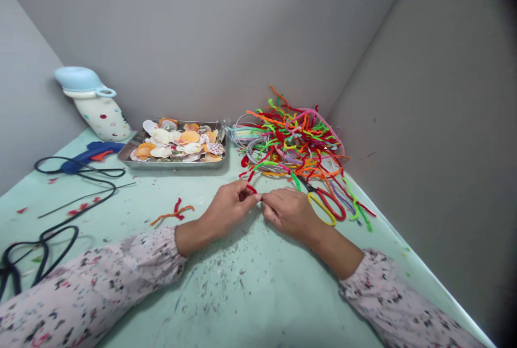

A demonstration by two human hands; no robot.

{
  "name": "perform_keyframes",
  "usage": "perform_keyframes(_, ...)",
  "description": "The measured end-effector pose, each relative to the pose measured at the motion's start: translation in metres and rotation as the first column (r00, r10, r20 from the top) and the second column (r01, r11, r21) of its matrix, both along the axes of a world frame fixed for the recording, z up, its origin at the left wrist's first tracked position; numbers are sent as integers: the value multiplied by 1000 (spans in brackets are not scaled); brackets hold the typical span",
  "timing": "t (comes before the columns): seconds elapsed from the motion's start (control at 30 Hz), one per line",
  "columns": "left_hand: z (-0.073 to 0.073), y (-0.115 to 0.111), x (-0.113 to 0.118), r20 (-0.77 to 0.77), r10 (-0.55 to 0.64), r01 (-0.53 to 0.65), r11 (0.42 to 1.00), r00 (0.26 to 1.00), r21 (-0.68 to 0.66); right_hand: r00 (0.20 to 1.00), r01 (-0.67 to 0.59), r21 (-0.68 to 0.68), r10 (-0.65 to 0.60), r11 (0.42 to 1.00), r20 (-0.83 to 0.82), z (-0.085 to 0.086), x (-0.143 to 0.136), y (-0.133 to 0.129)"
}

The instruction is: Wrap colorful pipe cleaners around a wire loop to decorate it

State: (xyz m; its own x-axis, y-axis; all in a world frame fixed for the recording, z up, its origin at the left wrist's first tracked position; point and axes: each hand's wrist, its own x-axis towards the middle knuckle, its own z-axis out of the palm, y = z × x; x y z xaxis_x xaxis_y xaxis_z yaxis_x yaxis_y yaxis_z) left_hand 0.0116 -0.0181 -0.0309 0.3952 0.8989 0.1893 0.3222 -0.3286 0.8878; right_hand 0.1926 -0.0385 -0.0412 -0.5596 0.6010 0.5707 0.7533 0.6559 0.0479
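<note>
Both hands meet above the table, fingertips pinched together. My left hand (234, 200) is closed on a red pipe cleaner (251, 189), a short bit of which shows above the thumb. My right hand (290, 209) is closed at the same spot, its fingers curled against the left fingertips; most of what lies between them is hidden. Behind the hands arches a green and multicoloured pipe cleaner (267, 164); whether it joins the held piece I cannot tell. Scissors (336, 209) with red and yellow handles lie beside my right wrist. Left of my left hand rests a crossed orange and red pipe cleaner piece (177, 211).
A heap of pipe cleaners (299, 135) and coiled wire (258, 148) lies at the back right. A metal tray (173, 165) of seashells stands at the back. At left are a glue gun (86, 155), its dark cord (60, 224) and a bottle (100, 116). Grey walls enclose the table.
</note>
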Motion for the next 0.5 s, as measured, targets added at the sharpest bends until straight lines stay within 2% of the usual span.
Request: perform_keyframes(0.5, 4, -2, 2, 11, 39, -38, 995, 999, -96, 995, -36, 88, 28, 996, 93, 4, -1, -2)
